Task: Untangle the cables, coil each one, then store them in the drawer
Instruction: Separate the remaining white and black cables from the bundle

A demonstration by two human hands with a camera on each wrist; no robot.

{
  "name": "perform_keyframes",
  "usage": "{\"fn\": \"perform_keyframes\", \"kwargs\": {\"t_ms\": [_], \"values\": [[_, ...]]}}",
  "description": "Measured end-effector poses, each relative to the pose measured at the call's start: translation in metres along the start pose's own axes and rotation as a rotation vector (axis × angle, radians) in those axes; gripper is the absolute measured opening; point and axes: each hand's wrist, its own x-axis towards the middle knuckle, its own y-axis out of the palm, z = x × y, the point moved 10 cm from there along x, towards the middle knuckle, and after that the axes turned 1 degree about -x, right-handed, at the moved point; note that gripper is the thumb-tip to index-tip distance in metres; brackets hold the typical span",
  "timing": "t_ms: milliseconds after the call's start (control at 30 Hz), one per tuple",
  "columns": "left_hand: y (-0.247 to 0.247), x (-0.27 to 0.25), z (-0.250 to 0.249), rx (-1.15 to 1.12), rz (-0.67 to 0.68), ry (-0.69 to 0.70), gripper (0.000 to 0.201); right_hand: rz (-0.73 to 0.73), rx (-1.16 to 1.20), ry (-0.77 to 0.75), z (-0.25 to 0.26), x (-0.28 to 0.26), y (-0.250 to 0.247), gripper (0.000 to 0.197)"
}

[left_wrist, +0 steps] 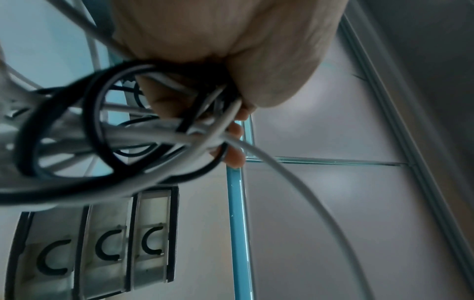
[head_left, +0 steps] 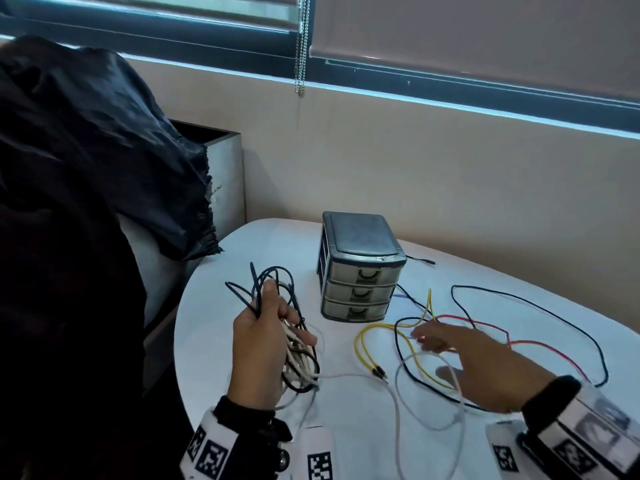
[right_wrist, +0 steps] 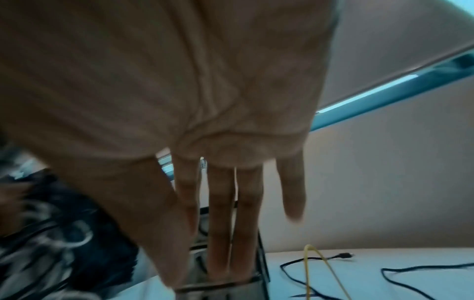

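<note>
My left hand (head_left: 273, 327) grips a coiled bundle of black and white cables (head_left: 299, 355) above the table's left side; the left wrist view shows the bundle (left_wrist: 143, 134) wrapped in my fingers (left_wrist: 234, 156). A white cable (head_left: 398, 396) trails from the bundle across the table. My right hand (head_left: 446, 355) hovers flat over loose cables, fingers (right_wrist: 220, 223) straight, holding nothing. Yellow cable (head_left: 360, 344), red cable (head_left: 485, 323) and black cable (head_left: 540, 303) lie spread on the white table (head_left: 242, 258). A small grey three-drawer unit (head_left: 360, 268) stands behind them with all drawers closed.
Dark fabric (head_left: 86, 168) is draped at the left over a chair and a grey box (head_left: 225, 168). A beige wall and window frame run behind the table. A bead chain (head_left: 300, 46) hangs from the blind. The table's rounded edge curves close at the left.
</note>
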Motion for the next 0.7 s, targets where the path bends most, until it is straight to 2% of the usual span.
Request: {"fn": "perform_keyframes", "kwargs": {"t_ms": [33, 67, 100, 133, 167, 200, 233, 267, 333, 367, 433, 500, 567, 633, 700], "values": [[0.001, 0.0, -0.003, 0.013, -0.002, 0.013, 0.044, 0.108, -0.037, -0.006, 0.003, -0.002, 0.015, 0.053], [0.002, -0.001, -0.004, 0.029, -0.008, 0.023, 0.045, 0.116, -0.074, -0.017, 0.01, -0.002, 0.017, 0.054], [0.003, -0.002, -0.005, 0.048, -0.015, 0.031, 0.045, 0.003, -0.079, -0.05, 0.02, -0.002, 0.003, 0.048], [0.004, -0.002, -0.006, 0.06, -0.022, 0.039, 0.045, -0.172, -0.015, -0.069, 0.032, -0.006, -0.019, 0.036], [0.005, -0.003, -0.006, 0.061, -0.03, 0.045, 0.045, -0.347, 0.143, -0.096, 0.043, -0.014, -0.042, 0.025], [0.006, -0.004, -0.004, 0.052, -0.035, 0.049, 0.044, -0.453, 0.331, -0.126, 0.054, -0.021, -0.055, 0.026], [0.008, -0.007, -0.003, 0.038, -0.038, 0.051, 0.045, -0.447, 0.477, -0.138, 0.068, -0.025, -0.058, 0.032], [0.01, -0.009, -0.002, 0.021, -0.04, 0.052, 0.045, -0.341, 0.567, -0.125, 0.084, -0.023, -0.047, 0.042], [0.014, -0.014, 0.0, 0.003, -0.04, 0.046, 0.047, -0.048, 0.566, -0.093, 0.113, -0.019, -0.008, 0.054], [0.015, -0.016, -0.001, 0.005, -0.04, 0.046, 0.048, 0.032, 0.551, -0.107, 0.122, -0.017, 0.008, 0.048], [0.013, -0.018, -0.004, 0.034, -0.051, 0.07, 0.05, -0.014, 0.516, -0.178, 0.128, -0.013, 0.009, 0.033], [0.006, -0.016, -0.009, 0.077, -0.078, 0.114, 0.049, -0.147, 0.487, -0.249, 0.131, -0.015, -0.012, 0.034], [-0.002, -0.012, -0.009, 0.096, -0.103, 0.142, 0.045, -0.219, 0.581, -0.272, 0.129, -0.022, -0.037, 0.034], [-0.008, -0.007, -0.006, 0.111, -0.112, 0.147, 0.041, -0.159, 0.647, -0.257, 0.125, -0.03, -0.051, 0.031], [-0.011, -0.005, -0.003, 0.137, -0.117, 0.15, 0.041, -0.152, 0.574, -0.242, 0.121, -0.036, -0.066, 0.027]]}}
